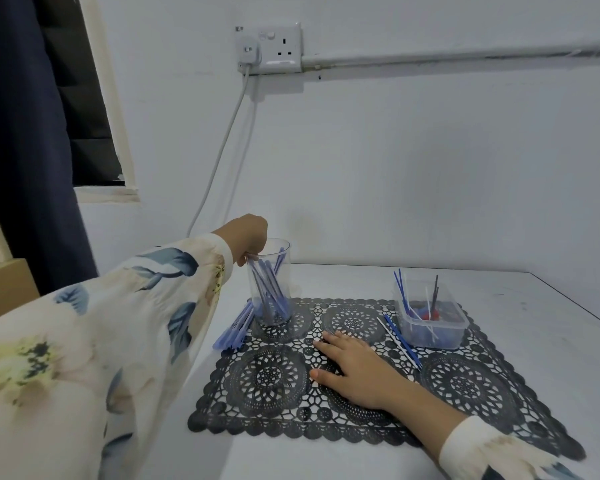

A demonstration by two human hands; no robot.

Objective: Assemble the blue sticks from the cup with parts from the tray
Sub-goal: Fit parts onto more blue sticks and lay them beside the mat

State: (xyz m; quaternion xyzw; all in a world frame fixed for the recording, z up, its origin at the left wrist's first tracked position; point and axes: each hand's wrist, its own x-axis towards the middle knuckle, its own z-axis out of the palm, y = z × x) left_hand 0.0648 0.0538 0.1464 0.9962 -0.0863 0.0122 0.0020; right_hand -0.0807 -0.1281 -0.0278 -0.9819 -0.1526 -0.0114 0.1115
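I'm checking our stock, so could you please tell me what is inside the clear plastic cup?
The clear plastic cup holds a bundle of blue plastic sticks. The left hand covers part of the rim, so whether its fingers hold a stick is hidden.

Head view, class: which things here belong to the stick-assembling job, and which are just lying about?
Job: cup, blue sticks in it, stick pile beside it, tray of parts, left hand at the cup's rim, right hand resting flat.
Lying about: lace mat, wall socket, cable, curtain.
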